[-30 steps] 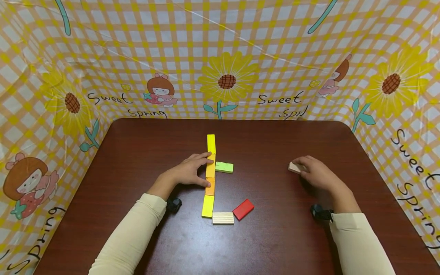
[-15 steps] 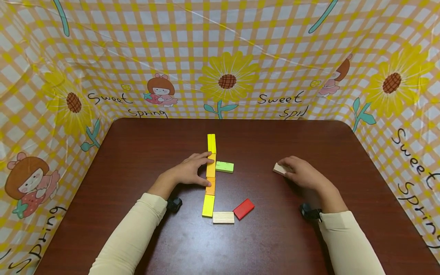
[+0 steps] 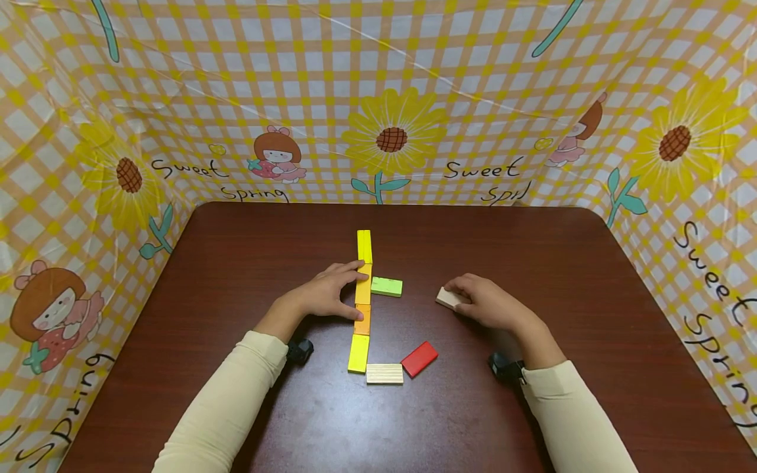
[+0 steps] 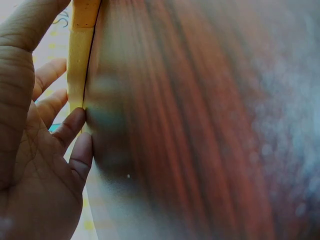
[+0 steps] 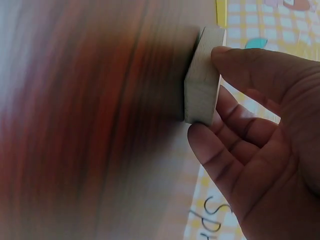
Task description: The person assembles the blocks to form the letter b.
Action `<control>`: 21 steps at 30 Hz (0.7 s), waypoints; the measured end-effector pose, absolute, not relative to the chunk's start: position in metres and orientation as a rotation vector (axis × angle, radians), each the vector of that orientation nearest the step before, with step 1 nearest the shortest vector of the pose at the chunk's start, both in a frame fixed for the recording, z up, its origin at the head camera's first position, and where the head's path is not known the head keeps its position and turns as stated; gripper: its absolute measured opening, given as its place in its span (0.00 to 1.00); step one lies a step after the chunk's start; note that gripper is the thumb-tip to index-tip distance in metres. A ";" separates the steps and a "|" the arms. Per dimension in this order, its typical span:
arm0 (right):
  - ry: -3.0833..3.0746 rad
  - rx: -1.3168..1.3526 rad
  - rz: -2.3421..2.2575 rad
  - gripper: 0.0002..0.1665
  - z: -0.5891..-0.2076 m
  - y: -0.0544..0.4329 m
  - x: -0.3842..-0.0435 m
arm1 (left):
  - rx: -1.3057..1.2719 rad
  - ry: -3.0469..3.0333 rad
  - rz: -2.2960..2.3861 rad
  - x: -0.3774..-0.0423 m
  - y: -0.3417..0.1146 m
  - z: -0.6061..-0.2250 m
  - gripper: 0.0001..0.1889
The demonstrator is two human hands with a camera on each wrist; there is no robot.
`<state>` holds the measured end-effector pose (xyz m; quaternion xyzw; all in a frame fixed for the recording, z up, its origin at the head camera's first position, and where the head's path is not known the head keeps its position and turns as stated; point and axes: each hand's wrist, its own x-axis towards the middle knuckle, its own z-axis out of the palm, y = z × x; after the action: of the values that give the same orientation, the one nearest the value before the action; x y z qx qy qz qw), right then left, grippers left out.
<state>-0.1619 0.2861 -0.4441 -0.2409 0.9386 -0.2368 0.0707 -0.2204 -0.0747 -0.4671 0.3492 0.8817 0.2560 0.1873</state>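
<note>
In the head view a line of yellow and orange blocks runs away from the person, with a yellow block (image 3: 364,247) at its far end. My left hand (image 3: 322,293) lies against the left side of this line; its thumb touches the orange block (image 3: 363,323) and its fingertips reach the yellow-orange block (image 3: 363,292). My right hand (image 3: 493,303) pinches a plain wooden block (image 3: 449,298) between thumb and fingers, low over the table. The right wrist view shows that plain block (image 5: 202,95) from its end, thumb on one long side.
A green block (image 3: 387,287) sits right of the line. Near the front yellow block (image 3: 358,353) lie a ridged plain wooden block (image 3: 384,374) and a slanted red block (image 3: 420,359). A checked cloth (image 3: 414,66) rises around the dark table (image 3: 284,230).
My right hand has moved left across the table with the plain wooden block, toward the green block. The left hand and the other blocks have stayed where they were.
</note>
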 end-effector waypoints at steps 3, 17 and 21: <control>2.816 -0.754 -0.721 0.19 -0.445 0.277 -0.162 | 0.982 2.483 0.723 -0.221 -0.075 -0.467 0.46; 2.797 -0.814 -0.758 0.19 -0.447 0.246 -0.163 | 0.983 2.479 0.737 -0.220 -0.075 -0.466 0.46; 2.797 -0.795 -0.771 0.19 -0.447 0.240 -0.163 | 0.984 2.483 0.734 -0.220 -0.074 -0.467 0.46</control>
<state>-0.1633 0.2401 -0.4471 -0.2639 0.9277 -0.2556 0.0668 -0.2201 -0.0745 -0.4666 0.3490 0.8810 0.2605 0.1850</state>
